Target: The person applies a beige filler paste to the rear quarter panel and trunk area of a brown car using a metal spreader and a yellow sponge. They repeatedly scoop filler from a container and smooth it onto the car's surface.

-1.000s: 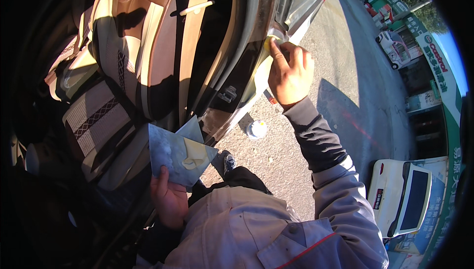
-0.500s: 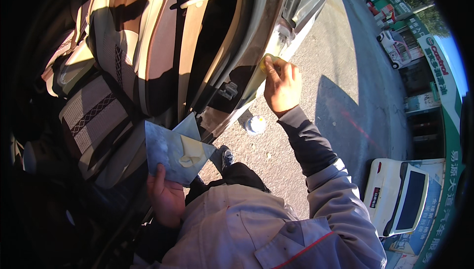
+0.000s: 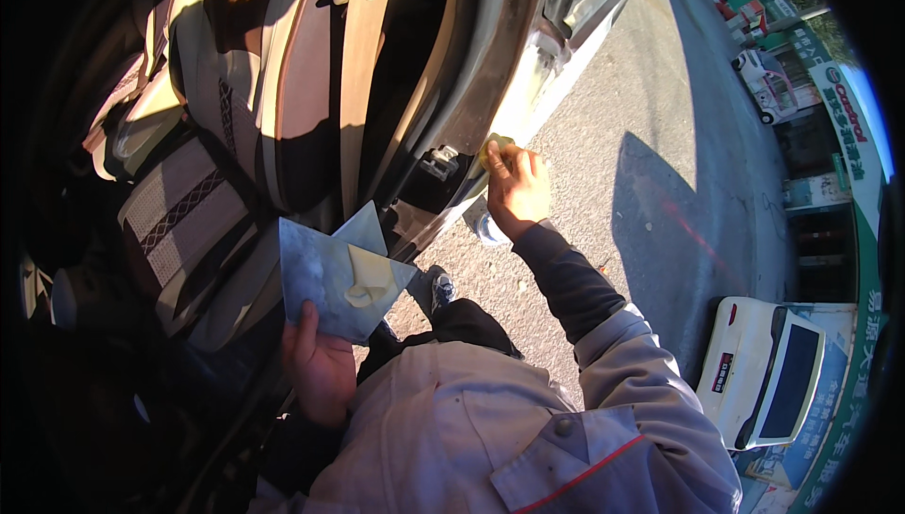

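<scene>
Standing beside an open car doorway in hard sun. In the left hand [image 3: 319, 368], held low in front of the body: a flat blue-grey sheet [image 3: 316, 273], tilted, clasped near the lower edge with the thumb on top and the fingers mostly hidden underneath. On the sheet, toward the right-hand corner: a soft-looking lump of cream paste [image 3: 370, 274]. In the right hand [image 3: 520, 191], well apart from the left and stretched forward: a small yellow spreader [image 3: 494, 148], pinched between thumb and fingers, largely covered by them, and held at the car's pale body edge [image 3: 517, 110], just right of the door-catch fitting [image 3: 440, 162]. Cannot tell how firmly pressed, or whether loaded with paste. Farther up the same edge: a whitish patch [image 3: 535, 59], possibly already coated, but too washed out by glare to tell from bare paint. Judged partway along: spreader at the surface, a fair lump of paste left on the sheet. Below the right hand, cannot tell coated from uncoated along the narrow lower run of the edge. On the ground, partly hidden by the right hand and the car: a pale round container [image 3: 489, 230], contents unseen. Inside the doorway: a beige and brown seat [image 3: 184, 198]. Off right, across the paving: a parked white car [image 3: 740, 363].
</scene>
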